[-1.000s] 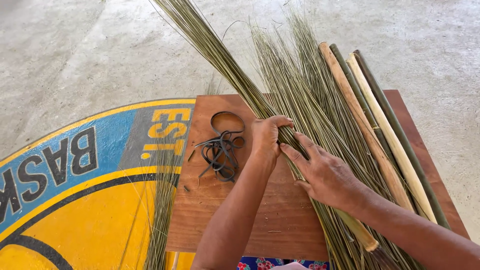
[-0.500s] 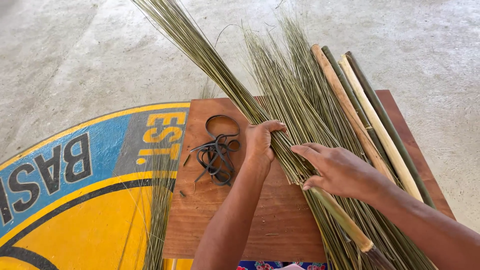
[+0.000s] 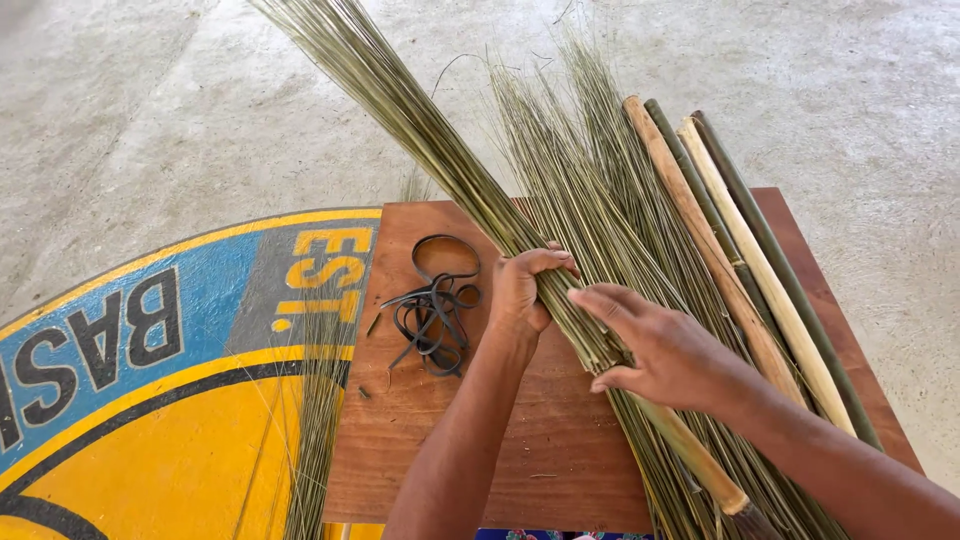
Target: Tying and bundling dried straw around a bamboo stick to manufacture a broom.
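Observation:
A long bundle of thin green-brown broom sticks (image 3: 400,100) slants from the upper left down to a wooden board (image 3: 450,440). My left hand (image 3: 522,290) is closed around this bundle near its lower end. My right hand (image 3: 660,345) rests on the same bundle just below, fingers stretched over the sticks and thumb tucked under. A loose spread of more thin sticks (image 3: 590,160) lies under and beside the bundle. A tangle of black rubber bands (image 3: 435,305) lies on the board, left of my left hand.
Several bamboo and wooden poles (image 3: 730,240) lie along the right side of the board. A round blue and yellow painted sign (image 3: 150,400) lies at the left with a few loose sticks (image 3: 315,420) over it. Grey concrete floor (image 3: 150,110) surrounds everything.
My left hand has closed more firmly around the bundle. My right hand has slid up the sticks toward it. The view has shifted a little.

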